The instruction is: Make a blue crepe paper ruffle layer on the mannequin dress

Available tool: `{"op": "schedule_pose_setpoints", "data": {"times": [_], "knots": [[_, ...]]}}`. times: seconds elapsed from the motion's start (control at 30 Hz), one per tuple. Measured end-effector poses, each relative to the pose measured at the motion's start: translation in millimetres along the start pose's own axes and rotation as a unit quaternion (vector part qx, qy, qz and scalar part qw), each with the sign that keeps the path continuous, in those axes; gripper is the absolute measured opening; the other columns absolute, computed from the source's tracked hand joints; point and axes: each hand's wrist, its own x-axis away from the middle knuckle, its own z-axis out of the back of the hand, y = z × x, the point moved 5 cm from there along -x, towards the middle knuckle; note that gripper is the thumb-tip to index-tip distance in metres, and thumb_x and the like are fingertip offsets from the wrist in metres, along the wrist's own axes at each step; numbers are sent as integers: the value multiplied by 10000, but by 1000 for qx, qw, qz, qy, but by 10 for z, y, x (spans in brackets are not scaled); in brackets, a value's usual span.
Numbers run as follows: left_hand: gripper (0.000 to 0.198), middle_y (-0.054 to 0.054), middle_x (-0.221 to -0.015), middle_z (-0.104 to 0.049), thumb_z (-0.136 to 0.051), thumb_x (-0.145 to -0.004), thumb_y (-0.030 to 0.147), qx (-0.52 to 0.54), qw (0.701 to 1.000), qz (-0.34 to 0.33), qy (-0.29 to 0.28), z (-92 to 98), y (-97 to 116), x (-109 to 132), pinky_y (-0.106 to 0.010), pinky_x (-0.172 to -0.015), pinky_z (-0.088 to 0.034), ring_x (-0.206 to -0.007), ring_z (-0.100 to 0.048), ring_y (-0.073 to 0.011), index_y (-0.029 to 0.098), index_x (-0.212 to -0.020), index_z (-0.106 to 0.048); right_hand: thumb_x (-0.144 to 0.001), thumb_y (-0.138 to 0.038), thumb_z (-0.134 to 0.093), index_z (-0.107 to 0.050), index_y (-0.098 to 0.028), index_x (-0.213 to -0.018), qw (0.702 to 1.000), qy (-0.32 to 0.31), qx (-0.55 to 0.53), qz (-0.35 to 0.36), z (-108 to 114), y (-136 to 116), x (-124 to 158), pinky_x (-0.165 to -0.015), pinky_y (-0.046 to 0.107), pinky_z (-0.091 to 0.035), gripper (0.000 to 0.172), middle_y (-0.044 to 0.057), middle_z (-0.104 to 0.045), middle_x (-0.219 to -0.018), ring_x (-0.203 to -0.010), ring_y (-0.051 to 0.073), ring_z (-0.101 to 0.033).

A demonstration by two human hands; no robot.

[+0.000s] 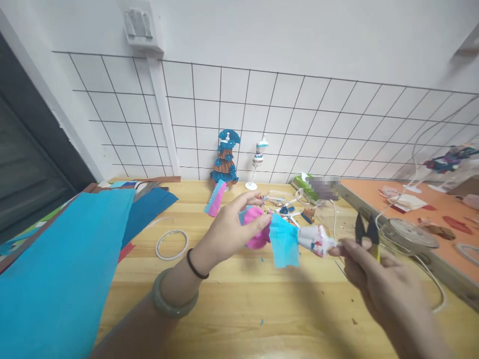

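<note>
A small white dress-form figure [312, 238] with coloured marks is held sideways above the table. Bright blue crepe paper [283, 242] wraps one end of it, and gathered pink crepe paper [257, 234] lies beyond that. My left hand [232, 227] is curled around the pink crepe paper, its thumb on the near side; the other fingers are partly hidden. At the opposite end, my right hand [370, 269] pinches the thin tip of the dress form. It also keeps a pair of cutting pliers [377, 237] in its palm, dark jaws pointing up and yellow handle partly covered.
Blue crepe paper sheets [71, 239] are piled at the left, near a white ring [172, 245]. A dressed figure [225, 162] and a bare dress form [258, 159] stand by the wall. Paper scraps [286, 209], a cable [430, 274] and a metal-edged orange surface [407, 219] lie rightward.
</note>
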Motion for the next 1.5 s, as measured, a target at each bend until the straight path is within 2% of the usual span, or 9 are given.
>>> {"op": "schedule_pose_setpoints", "data": {"times": [0.17,0.3,0.43,0.53,0.6,0.8,1.03,1.2,1.5], "knots": [[329,-60,-946,-675,-624,-805,446,-105,994,26,32,-59,-147,-9,-307,-802,-479,-911,-623,-192,189,-1009,-615,-577,-577,-765,-690,-103,-766,921,-30,-184,-343,-243,535,521,-387,189,-116,515,-114,-222,-443,-386,37,-168],[401,-39,-788,-662,-590,-772,575,-182,979,93,-26,-201,-380,37,-282,-647,-432,-743,-606,-188,181,-844,-605,-571,-536,-781,-690,-103,-817,900,-45,-164,-402,-253,675,695,-375,181,-150,506,-114,-256,-407,-362,43,-202],[441,-12,-668,-623,-597,-728,618,-206,964,145,-86,-345,-620,97,-253,-543,-343,-627,-557,-164,178,-706,-582,-630,-559,-720,-674,-140,-804,928,-78,-138,-337,-268,732,748,-442,235,-366,456,31,-636,-599,-487,147,-533],[420,24,-568,-539,-632,-707,579,-191,956,189,-116,-413,-831,158,-240,-484,-278,-517,-461,-117,171,-661,-543,-697,-565,-656,-636,-168,-837,949,-116,-90,-279,-316,749,817,-665,277,-463,422,59,-721,-744,-745,225,-655],[412,36,-558,-520,-673,-677,551,-156,953,225,-127,-447,-982,225,-227,-475,-280,-505,-443,-103,163,-687,-534,-743,-570,-599,-609,-182,-838,954,-149,-53,-254,-356,751,864,-711,284,-459,399,38,-717,-695,-773,230,-661],[527,13,-684,-586,-737,-629,521,62,926,336,-161,-640,-1195,501,-211,-487,-415,-537,-555,-100,152,-911,-487,-832,-599,-441,-547,-208,-860,940,-246,38,-235,-424,753,901,-495,256,-372,405,-21,-646,-563,-500,167,-566],[596,40,-712,-569,-693,-705,253,47,955,286,-64,-748,-979,517,-180,-441,-409,-514,-529,-81,183,-1202,-371,-839,-584,-451,-555,-217,-873,939,-269,47,-208,-374,713,856,-585,262,-428,384,-45,-587,-488,-507,174,-573],[728,43,-687,-558,-623,-782,246,73,964,253,-44,-844,-1022,539,-193,-427,-416,-495,-546,-95,213,-1408,-253,-886,-580,-378,-590,-249,-974,952,-240,120,-148,-215,613,731,-628,276,-491,403,21,-733,-777,-684,220,-684],[782,20,-622,-606,-606,-800,335,160,951,259,-48,-908,-1095,539,-171,-352,-389,-395,-521,-90,132,-1441,-206,-944,-402,-379,-569,-203,-1191,898,-246,350,103,-210,569,690,-541,292,-562,369,113,-732,-1020,-740,232,-731]]}}
